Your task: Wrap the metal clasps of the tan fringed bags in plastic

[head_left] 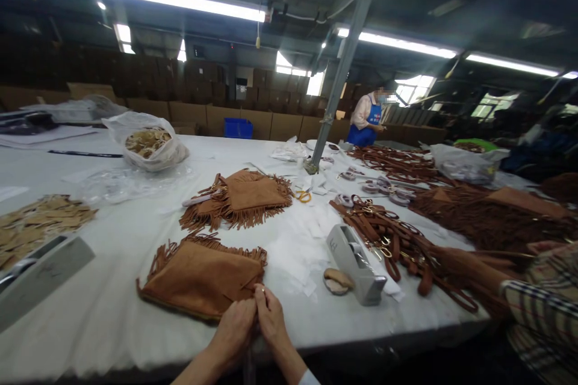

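A brown suede bag [198, 277] with fringe along its top lies flat near the front edge of the white table [103, 307]. My left hand [233, 332] and my right hand [270, 316] are pressed together at the bag's near right corner. The fingers of both are closed in a pinch on that corner. What is between the fingertips is too small to make out. A second fringed brown bag [246, 195] lies further back on the table.
A grey tape dispenser [356, 263] and a tan pad [338, 280] sit right of my hands. Brown straps [397, 240], yellow scissors [303, 195], a plastic bag [147, 144], and tan cut pieces [36, 225] lie around. Another person's checked sleeve [539, 304] reaches in at the right. A person in blue stands far back.
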`<state>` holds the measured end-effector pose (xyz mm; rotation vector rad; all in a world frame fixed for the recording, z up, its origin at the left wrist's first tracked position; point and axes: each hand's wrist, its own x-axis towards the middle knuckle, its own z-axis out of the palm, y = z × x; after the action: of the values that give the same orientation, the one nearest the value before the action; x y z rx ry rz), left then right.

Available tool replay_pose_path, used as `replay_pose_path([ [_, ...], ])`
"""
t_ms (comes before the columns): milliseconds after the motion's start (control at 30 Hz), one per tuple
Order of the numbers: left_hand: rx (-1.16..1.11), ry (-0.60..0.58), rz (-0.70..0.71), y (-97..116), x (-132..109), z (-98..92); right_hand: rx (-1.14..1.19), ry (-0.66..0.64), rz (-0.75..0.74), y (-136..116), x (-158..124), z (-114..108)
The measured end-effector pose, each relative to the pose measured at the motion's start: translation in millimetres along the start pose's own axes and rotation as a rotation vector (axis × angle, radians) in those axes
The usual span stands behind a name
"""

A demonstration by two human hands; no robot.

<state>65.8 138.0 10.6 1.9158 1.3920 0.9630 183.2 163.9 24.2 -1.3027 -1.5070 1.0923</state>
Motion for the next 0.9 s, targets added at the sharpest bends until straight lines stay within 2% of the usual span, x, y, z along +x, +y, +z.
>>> replay_pose_path([
  [67, 0.033, -0.035, 0.056, -4, -3, -0.2, -0.043, -0.009, -0.018, 4, 5, -8],
  [133, 0.009, 0.005, 0.038, -6, -4, -0.4, -0.158, 0.019, -0.082, 12, 6, -30],
  [233, -0.051, 0.087, -0.088, -4, -3, 1.1, -0.518, 0.248, -0.156, 28, 2, -84],
  [300, -0.072, 0.126, -0.173, -2, -2, 3.9, -0.816, 0.399, -0.118, 39, 1, -125],
  [367, -0.069, 0.155, -0.234, -2, -1, 7.5, -1.077, 0.435, -0.065, 47, 4, -158],
  [433, -0.066, 0.167, -0.247, -4, -1, 10.4, -1.243, 0.383, -0.046, 54, 9, -180],
  [500, -0.074, 0.181, -0.209, -7, -2, 11.5, -1.280, 0.303, -0.083, 58, 15, -190],
  [633, -0.092, 0.165, -0.151, -13, -7, 9.2, -1.095, 0.172, -0.261, 59, 18, -200],
  [700, -0.102, 0.174, -0.174, -14, -8, 7.4, -1.023, 0.158, -0.234, 55, 18, -205],
  [767, -0.113, 0.197, -0.200, -12, -8, 5.8, -1.023, 0.188, -0.141, 48, 22, -210],
  [833, -0.127, 0.208, -0.221, -9, -7, 4.6, -1.071, 0.221, -0.086, 39, 34, -212],
  [900, -0.143, 0.213, -0.234, -7, -5, 4.0, -1.120, 0.190, -0.093, 31, 55, -209],
])
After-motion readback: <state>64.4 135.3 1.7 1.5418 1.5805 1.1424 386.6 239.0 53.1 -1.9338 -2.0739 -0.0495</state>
